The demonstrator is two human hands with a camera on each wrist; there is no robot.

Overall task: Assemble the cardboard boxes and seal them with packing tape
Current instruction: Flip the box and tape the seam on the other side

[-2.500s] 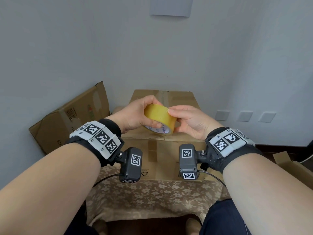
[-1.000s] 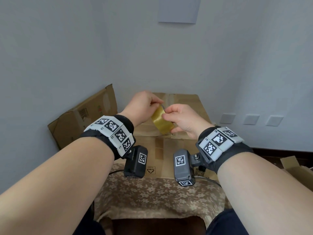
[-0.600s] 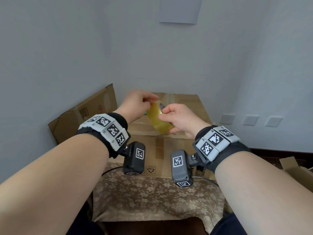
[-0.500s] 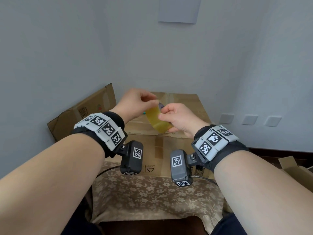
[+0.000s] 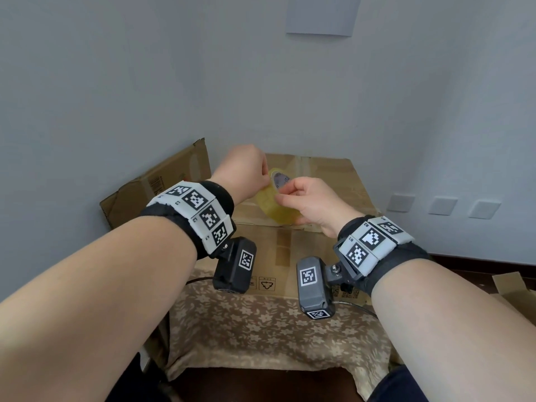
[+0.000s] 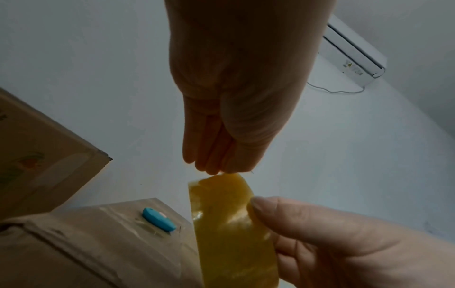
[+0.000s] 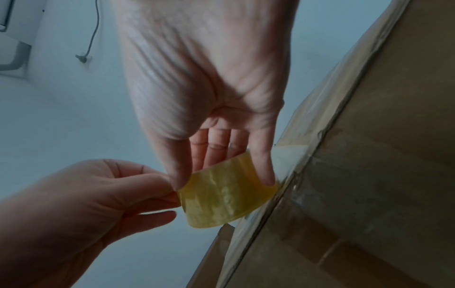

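A yellow packing tape roll is held in the air above the closed cardboard box. My right hand grips the roll across its width, thumb on one rim and fingers on the other. My left hand meets it from the left, and its thumb and forefinger pinch the roll's edge. In the left wrist view the left fingertips touch the top of the roll. I cannot see any loose tape end.
The box stands on a surface covered with a floral cloth, in a corner of the wall. A flattened carton leans at the left. Another open box sits at the right. A small blue object lies on the box top.
Both hands have turned the roll in the air, so its paper core now faces me. The left fingers have shifted to the roll's upper edge. The box has not moved.
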